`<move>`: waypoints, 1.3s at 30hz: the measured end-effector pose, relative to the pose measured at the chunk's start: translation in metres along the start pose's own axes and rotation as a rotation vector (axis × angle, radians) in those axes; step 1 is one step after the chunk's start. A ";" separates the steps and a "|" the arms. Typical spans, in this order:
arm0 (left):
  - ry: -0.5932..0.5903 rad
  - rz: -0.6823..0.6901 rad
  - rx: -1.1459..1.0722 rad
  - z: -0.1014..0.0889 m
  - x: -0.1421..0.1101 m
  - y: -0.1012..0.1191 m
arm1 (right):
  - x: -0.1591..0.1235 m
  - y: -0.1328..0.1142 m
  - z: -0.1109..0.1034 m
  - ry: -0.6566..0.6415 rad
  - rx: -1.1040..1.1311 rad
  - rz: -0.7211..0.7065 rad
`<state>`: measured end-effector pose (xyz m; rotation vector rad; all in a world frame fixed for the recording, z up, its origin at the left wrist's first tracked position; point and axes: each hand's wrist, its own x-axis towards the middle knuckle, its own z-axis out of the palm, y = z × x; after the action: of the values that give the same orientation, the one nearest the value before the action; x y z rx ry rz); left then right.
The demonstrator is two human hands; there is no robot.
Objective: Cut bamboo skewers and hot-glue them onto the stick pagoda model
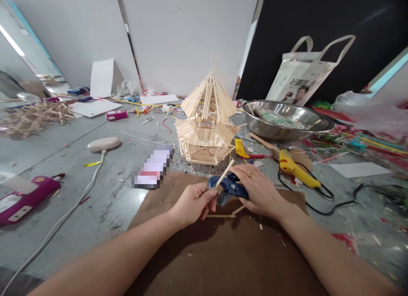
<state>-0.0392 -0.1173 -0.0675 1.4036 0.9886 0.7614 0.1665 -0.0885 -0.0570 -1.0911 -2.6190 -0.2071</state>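
Observation:
My left hand [199, 198] pinches a thin wooden stick [225, 173] that slants up and to the right. In my right hand [258, 187] is a dark blue cutter [235, 189] with a round pivot screw. Its head meets the stick beside my left fingertips; whether the blade touches the wood I cannot tell. Below both hands, short wooden sticks [223, 216] lie on a brown board [197, 253]. Just beyond stands a tiered pagoda model [208, 130] built of the same pale sticks, with a pointed roof.
A phone [154, 166] lies left of the model, near a white cable [92, 181]. On the right are a yellow glue gun [296, 170], a steel bowl [287, 130] and a white bag [299, 77]. Piled sticks [35, 117] sit far left.

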 end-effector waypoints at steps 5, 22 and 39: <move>0.098 0.054 0.250 -0.004 0.000 0.002 | -0.001 0.009 0.007 -0.023 -0.111 0.078; 0.029 0.126 0.421 -0.001 -0.001 0.004 | 0.001 -0.017 -0.005 0.294 -0.177 -0.146; 0.058 0.242 0.945 0.004 -0.003 -0.005 | 0.006 -0.033 -0.005 0.140 -0.136 -0.172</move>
<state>-0.0376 -0.1224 -0.0722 2.3533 1.3152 0.5078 0.1397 -0.1085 -0.0510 -0.8575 -2.6023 -0.4872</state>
